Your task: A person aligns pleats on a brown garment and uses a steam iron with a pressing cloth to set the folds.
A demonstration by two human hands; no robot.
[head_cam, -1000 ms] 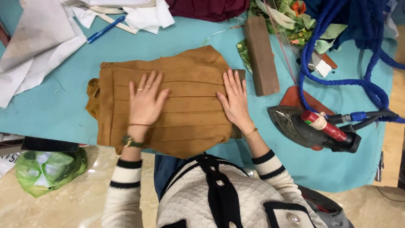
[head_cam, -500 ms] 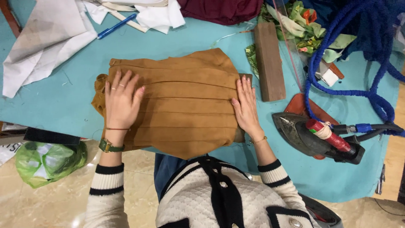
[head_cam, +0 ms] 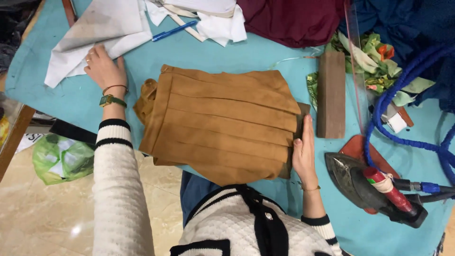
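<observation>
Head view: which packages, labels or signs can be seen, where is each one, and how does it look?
Plastic bag: on the floor left of the table, crumpled, green and white.
Printed sheet: at the table's left edge, white with dark print, mostly hidden.
Tag: by the blue cord, small, white.

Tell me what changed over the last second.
The left hand left the pleated tan fabric and reached up-left onto the white paper. The right hand slid to the fabric's right edge. The iron and wooden block stayed put.
</observation>
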